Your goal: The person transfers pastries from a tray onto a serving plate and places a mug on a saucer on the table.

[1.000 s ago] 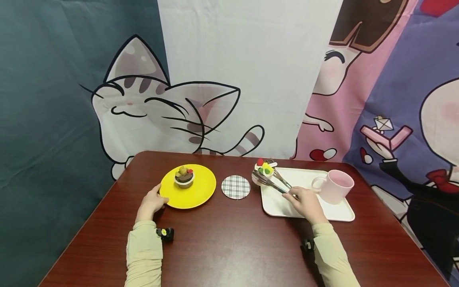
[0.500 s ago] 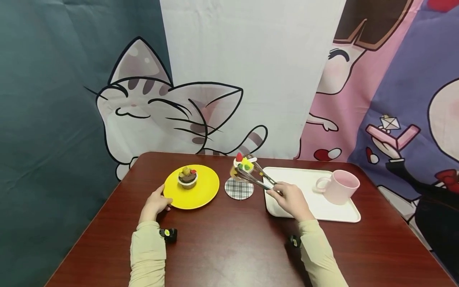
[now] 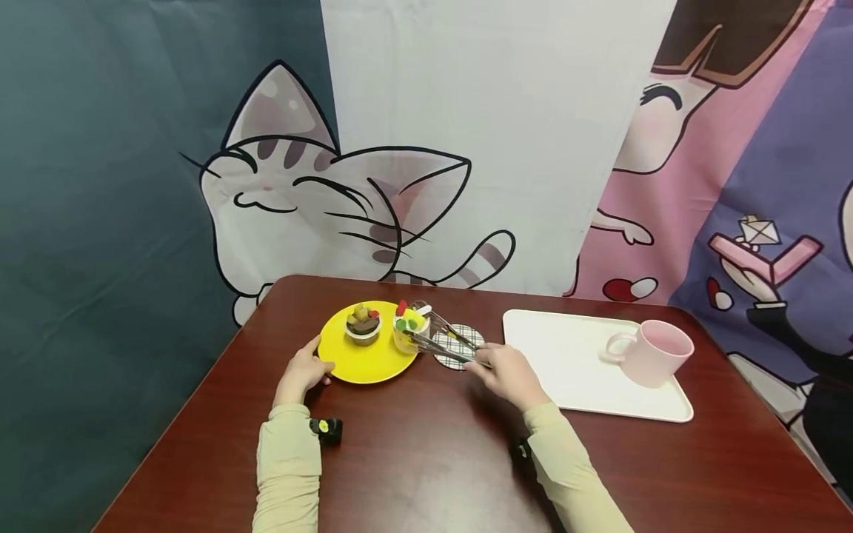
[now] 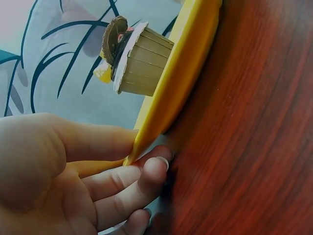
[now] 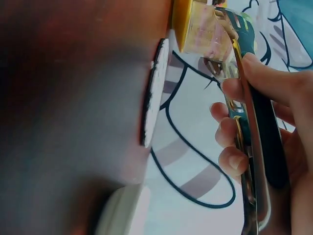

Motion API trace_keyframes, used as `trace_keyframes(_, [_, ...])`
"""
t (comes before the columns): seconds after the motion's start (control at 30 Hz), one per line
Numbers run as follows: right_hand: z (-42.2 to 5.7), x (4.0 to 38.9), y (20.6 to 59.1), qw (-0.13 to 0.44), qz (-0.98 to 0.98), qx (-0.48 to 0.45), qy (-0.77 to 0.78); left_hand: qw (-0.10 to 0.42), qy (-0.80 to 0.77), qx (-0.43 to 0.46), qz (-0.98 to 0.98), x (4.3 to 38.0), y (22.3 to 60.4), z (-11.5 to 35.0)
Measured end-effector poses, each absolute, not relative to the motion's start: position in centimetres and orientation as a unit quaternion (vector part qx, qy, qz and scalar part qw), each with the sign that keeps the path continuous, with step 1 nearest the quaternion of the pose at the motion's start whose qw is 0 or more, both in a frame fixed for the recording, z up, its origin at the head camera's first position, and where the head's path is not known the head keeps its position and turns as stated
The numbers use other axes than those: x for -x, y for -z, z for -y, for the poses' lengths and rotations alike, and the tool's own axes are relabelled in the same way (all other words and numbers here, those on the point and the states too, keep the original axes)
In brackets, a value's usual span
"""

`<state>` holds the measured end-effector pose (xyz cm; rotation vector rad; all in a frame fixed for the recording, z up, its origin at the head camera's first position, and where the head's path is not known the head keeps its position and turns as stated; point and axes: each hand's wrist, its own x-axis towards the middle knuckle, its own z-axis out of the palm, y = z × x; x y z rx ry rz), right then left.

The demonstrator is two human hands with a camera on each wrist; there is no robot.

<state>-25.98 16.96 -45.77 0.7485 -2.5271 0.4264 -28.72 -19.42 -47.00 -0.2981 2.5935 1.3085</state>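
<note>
My left hand (image 3: 303,371) pinches the near left rim of a yellow plate (image 3: 363,371), thumb above and fingers curled beneath, as the left wrist view shows. A chocolate cupcake (image 4: 144,63) in a pleated cup stands on that plate. My right hand (image 3: 508,376) grips metal tongs (image 3: 440,352) with dark handles, fingers wrapped round both arms. Between the tongs' ends is a clear dessert cup (image 3: 406,342) topped with a strawberry and yellow and green fruit pieces. It is upright at the plate's right side; in the right wrist view its base (image 5: 188,29) is right at the plate.
A round checked coaster (image 3: 455,343) lies under the tongs, right of the plate. Farther right, a white rectangular tray (image 3: 553,355) carries a pink mug (image 3: 656,357). A cartoon-printed curtain (image 3: 520,133) hangs behind the table's back edge.
My right hand has carried the dessert cup in the tongs leftward, from the tray's left end past the coaster to the plate. My left hand has kept its hold on the plate's rim.
</note>
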Motion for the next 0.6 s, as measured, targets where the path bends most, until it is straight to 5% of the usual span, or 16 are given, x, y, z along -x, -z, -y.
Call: trace_keyframes(0.6, [-16.0, 26.1, 45.6, 0.18, 0.942, -0.249, -0.137, 0.107, -0.447, 0.088, -0.884, 29.1, 47.0, 19.5])
